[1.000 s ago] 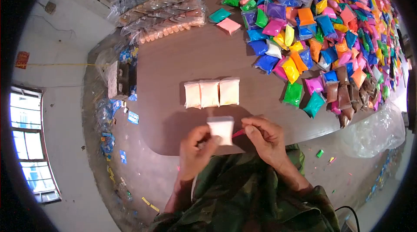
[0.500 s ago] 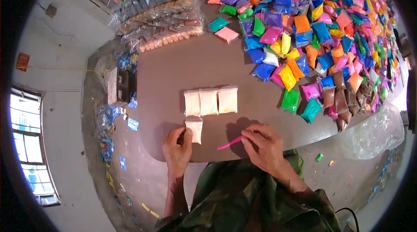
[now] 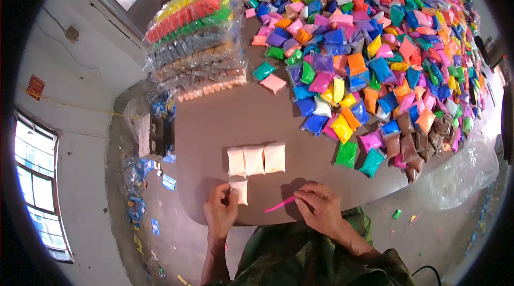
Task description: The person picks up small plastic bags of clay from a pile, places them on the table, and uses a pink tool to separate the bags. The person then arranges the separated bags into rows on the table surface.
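Note:
A small pale peach packet (image 3: 241, 193) lies near the table's front edge, its left side pinched between the thumb and fingers of my left hand (image 3: 221, 212). Just beyond it, three similar packets (image 3: 254, 160) sit side by side in a row. Over to the right, my right hand (image 3: 320, 209) is closed on the end of a thin bright pink plastic stick (image 3: 279, 204). The stick's small-looped tip points left, towards the packet under my left hand.
A large heap of colourful packets (image 3: 342, 39) covers the back and right of the brown table (image 3: 209, 125). Bagged stacks of coloured packets (image 3: 195, 45) stand at the back left. A clear plastic bag (image 3: 452, 179) hangs by the right edge. Wrappers (image 3: 168, 181) litter the floor.
The camera view has tilted upward, so the table and hands appear lower. Both hands keep their grips, and the packets stay in the same arrangement.

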### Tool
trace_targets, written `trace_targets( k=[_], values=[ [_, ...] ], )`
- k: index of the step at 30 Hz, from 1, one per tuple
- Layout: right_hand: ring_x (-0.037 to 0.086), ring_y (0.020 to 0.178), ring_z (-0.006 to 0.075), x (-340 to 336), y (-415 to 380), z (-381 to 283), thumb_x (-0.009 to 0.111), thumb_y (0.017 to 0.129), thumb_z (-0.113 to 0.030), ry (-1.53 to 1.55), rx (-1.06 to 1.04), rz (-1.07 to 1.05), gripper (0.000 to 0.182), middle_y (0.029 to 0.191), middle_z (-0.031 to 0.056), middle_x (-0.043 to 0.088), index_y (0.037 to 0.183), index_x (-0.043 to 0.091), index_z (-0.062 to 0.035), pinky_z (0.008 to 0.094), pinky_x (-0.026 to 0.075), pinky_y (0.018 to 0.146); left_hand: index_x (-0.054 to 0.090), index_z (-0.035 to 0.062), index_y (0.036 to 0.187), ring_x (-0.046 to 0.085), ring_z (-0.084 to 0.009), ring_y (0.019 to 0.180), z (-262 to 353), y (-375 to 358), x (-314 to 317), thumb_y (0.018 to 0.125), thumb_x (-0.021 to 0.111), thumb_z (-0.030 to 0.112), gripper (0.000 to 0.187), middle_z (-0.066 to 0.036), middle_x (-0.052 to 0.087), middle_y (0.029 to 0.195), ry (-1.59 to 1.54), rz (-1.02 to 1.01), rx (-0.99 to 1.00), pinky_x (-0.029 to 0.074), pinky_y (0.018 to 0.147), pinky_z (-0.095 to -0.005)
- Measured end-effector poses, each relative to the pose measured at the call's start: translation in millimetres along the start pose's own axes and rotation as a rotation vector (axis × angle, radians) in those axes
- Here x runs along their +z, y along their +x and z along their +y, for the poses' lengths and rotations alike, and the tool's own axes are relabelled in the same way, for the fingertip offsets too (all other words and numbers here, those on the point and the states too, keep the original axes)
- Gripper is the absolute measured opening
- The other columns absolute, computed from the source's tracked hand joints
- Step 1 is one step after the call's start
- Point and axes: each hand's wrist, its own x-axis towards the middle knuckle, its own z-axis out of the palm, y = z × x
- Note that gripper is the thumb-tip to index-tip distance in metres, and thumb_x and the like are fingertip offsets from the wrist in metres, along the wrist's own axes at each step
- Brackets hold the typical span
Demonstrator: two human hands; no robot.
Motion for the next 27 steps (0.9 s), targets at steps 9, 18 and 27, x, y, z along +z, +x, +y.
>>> trace_targets(
  k=[9, 18, 27],
  values=[
    [0.074, 0.088, 0.0307, -16.8, -6.5, 5.9, 0.082, 0.085, -0.011, 0.039, 0.015, 0.006, 0.016, 0.099, 0.0095, 0.076, 0.102, 0.081, -0.0093, 0.0414, 0.061, 0.077, 0.069, 0.0032, 0.106, 0.07, -0.031, 0.067, 6.0, 8.9, -16.4, 0.093, 0.075, 0.012, 0.016, -0.018, 0.072, 0.083, 0.116, -0.032, 0.126, 0.056, 0.064, -0.0418],
    [0.075, 0.086, 0.0264, -38.6, -8.5, 25.4, 0.084, 0.082, -0.013, -0.068, -0.001, -0.007, 0.017, 0.1, 0.007, 0.076, 0.098, 0.081, -0.0122, 0.0402, 0.062, 0.074, 0.073, 0.0038, 0.1, 0.071, -0.0267, 0.072, 57.8, 61.8, -25.4, 0.091, 0.077, 0.014, 0.014, -0.015, 0.072, 0.085, 0.18, 0.063, 0.169, 0.056, 0.065, -0.0383],
    [0.074, 0.08, 0.0273, -43.5, 10.9, 23.0, 0.081, 0.082, -0.007, -0.055, -0.112, 0.11, 0.016, 0.093, 0.0104, 0.074, 0.098, 0.079, -0.0061, 0.0372, 0.061, 0.068, 0.073, -0.0003, 0.106, 0.07, -0.0171, 0.076, 166.8, 229.7, 75.8, 0.096, 0.075, 0.02, 0.023, -0.014, 0.074, 0.087, -0.062, -0.174, 0.349, 0.056, 0.07, -0.0336]
  ],
)
